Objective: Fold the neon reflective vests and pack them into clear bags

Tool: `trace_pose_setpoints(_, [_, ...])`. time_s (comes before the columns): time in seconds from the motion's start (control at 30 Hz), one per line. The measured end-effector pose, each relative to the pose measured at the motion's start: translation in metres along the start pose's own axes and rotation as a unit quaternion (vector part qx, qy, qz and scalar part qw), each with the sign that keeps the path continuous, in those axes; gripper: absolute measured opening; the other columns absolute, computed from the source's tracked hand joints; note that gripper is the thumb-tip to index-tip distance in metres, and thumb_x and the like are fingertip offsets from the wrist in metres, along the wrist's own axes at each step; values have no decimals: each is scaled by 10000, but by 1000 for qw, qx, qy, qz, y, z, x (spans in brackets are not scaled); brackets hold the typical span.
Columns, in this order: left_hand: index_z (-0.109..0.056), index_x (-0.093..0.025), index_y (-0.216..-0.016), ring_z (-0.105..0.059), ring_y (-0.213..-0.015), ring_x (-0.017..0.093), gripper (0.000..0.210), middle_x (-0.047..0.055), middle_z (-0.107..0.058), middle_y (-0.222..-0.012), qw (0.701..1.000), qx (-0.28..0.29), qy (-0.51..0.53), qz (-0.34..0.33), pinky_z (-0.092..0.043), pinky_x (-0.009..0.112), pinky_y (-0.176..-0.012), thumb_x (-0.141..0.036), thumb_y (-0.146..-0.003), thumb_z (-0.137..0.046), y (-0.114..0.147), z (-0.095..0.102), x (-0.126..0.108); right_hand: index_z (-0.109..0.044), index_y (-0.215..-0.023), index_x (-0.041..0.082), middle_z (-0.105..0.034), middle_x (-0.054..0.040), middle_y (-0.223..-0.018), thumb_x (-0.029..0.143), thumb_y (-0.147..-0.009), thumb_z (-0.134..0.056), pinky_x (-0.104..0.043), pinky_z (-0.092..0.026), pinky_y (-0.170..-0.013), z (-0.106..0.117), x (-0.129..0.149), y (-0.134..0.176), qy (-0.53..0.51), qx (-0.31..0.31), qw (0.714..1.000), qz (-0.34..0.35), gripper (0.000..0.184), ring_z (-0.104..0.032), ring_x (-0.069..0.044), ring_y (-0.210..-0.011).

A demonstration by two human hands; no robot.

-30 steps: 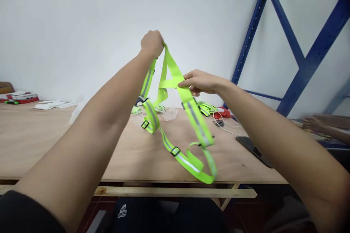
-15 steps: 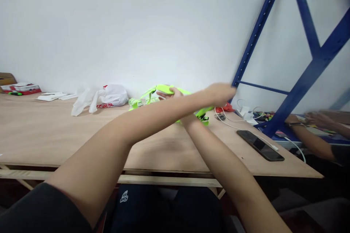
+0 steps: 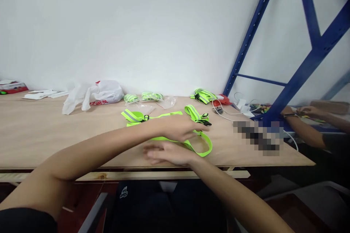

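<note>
A fluorescent yellow-green reflective strap harness (image 3: 207, 145) with grey stripes and black buckles lies loosely spread on the wooden table. My left hand (image 3: 180, 128) reaches across it, fingers stretched to the right near a black buckle (image 3: 205, 122); whether they touch it I cannot tell. Just below, closer to the table edge, is my right hand (image 3: 166, 153), pointing left with its fingers apart and slightly blurred. Both hands look open, and they cross in front of me. Part of the harness is hidden under my left forearm and hand.
Rolled reflective straps (image 3: 151, 96) in clear plastic and another strap bundle (image 3: 203, 95) lie by the wall. A white plastic bag (image 3: 109, 91) is at left. Cables (image 3: 222, 114), a pixelated dark object (image 3: 258, 138) and a blue rack (image 3: 298, 69) stand right, with another person's hands (image 3: 310, 111) beyond.
The green harness held up earlier now lies spread on the table. Both hands came down and nearer to me; my left hand moved left from the rack side. The view shifted slightly.
</note>
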State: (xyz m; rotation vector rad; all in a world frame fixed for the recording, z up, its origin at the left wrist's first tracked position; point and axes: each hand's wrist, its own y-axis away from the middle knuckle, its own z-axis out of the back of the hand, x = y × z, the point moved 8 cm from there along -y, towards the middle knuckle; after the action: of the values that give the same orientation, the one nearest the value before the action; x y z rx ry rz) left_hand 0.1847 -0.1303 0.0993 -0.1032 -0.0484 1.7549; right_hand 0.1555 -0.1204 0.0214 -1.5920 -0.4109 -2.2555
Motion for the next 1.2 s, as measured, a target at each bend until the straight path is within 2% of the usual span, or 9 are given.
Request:
trace_pose_setpoints(0.1, [-601, -190, -1317, -687, -990, 252, 359, 105, -721, -1167, 992, -74, -11, 105, -493, 334, -835, -260, -1018, -414, 62, 18, 21, -775, -1083, 174, -789, -70, -943, 491, -796, -759, -271, -607, -738, -2, -2, 45, -3, 139, 990, 24, 428, -750, -181, -795])
trace_pose_setpoints(0.2, [-607, -178, -1291, -672, -1062, 257, 361, 122, -685, -1245, 985, -61, -12, 164, -504, 341, -879, -320, -1034, -396, 115, -12, 27, -763, -1074, 188, -783, -104, -958, 535, -895, -631, -359, -610, -771, 61, 0, 73, 74, -14, 994, 83, 413, -748, -229, -812])
trace_pose_setpoints(0.3, [-543, -190, -1403, -555, -1296, 322, 485, 147, -562, -1445, 978, -48, -42, 197, -437, 434, -1053, -469, -1021, -434, 147, -54, 23, -707, -1242, 253, -700, -111, -1280, 498, -854, -699, -476, -495, -1047, 103, -11, 89, 266, -106, 952, 103, 458, -645, -318, -1192])
trace_pose_setpoints(0.4, [-487, -239, -1470, -418, -1422, 346, 575, 135, -457, -1544, 973, -35, -60, 220, -348, 507, -1132, -573, -1008, -416, 164, -80, 20, -631, -1364, 297, -621, -88, -1405, 508, -810, -742, -527, -451, -1092, 106, -40, 98, 393, -75, 912, 91, 603, -562, -358, -1304])
trace_pose_setpoints(0.53, [-485, -241, -1461, -441, -1393, 350, 578, 142, -463, -1534, 971, -29, -56, 230, -352, 525, -1120, -583, -996, -442, 175, -88, 17, -721, -1230, 301, -733, -81, -1223, 365, -961, -509, -493, -527, -987, 105, -58, 114, 444, -87, 882, 132, 348, -683, -309, -1127])
trace_pose_setpoints(0.77, [-571, -264, -1352, -631, -997, 273, 391, 112, -662, -1154, 973, -30, -80, 214, -522, 354, -823, -392, -992, -492, 175, -85, 2, -768, -923, 278, -778, -74, -865, 476, -953, -468, -382, -553, -656, 155, -13, 111, 393, -207, 886, 133, 361, -715, -269, -725])
trace_pose_setpoints(0.9, [-590, -289, -1341, -650, -890, 216, 414, 78, -695, -1053, 970, -69, -99, 212, -509, 289, -742, -236, -986, -384, 182, -31, 25, -753, -854, 272, -742, -47, -768, 612, -879, -568, -349, -507, -610, 192, 40, 96, 371, -247, 881, 160, 388, -671, -248, -665])
trace_pose_setpoints(1.03, [-674, -258, -1240, -649, -836, 200, 417, 66, -725, -1013, 925, -173, -171, 292, -475, 285, -715, -316, -996, -341, 198, 85, 72, -722, -786, 252, -621, -6, -581, 624, -819, -632, -306, -368, -489, 221, 95, 81, 427, -254, 854, 153, 385, -494, -170, -472])
trace_pose_setpoints(1.2, [-731, -185, -1066, -552, -716, 133, 468, 23, -700, -781, 869, -255, -224, 360, -412, 264, -714, -515, -994, -407, 206, 200, 83, -720, -878, 205, -535, 8, -572, 331, -826, -655, -311, -315, -546, 246, 176, 93, 503, -363, 760, 195, 151, -398, -133, -505])
